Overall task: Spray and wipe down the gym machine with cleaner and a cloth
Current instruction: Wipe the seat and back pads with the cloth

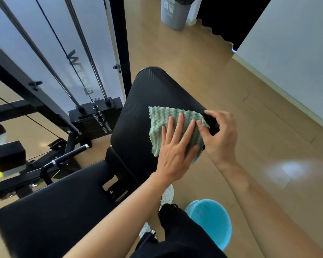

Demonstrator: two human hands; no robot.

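A green-and-white checked cloth (168, 125) lies spread flat on the black padded backrest (138, 116) of the gym machine, toward the pad's right edge, its right corner reaching that edge. The left hand (175, 146) rests on the cloth palm down, fingers straight and fanned apart, pressing the fabric against the pad and gripping nothing. The right hand (218, 136) is at the pad's right edge with its fingers curled; thumb and forefinger pinch the cloth's right corner, and the hand partly wraps the pad's edge there.

Below the backrest, the black seat pad (50, 207) runs toward the lower left, joined to it by a metal bracket. A black handle with chrome bands (67, 155) sticks out left of the seat. Behind it stand the weight stack (97, 118) and its chrome guide rods (86, 53), before a frosted panel. On the tan floor, a light blue bucket (213, 220) stands beside the person's dark trouser leg, and a grey bin (175, 13) stands well beyond the backrest's top edge.
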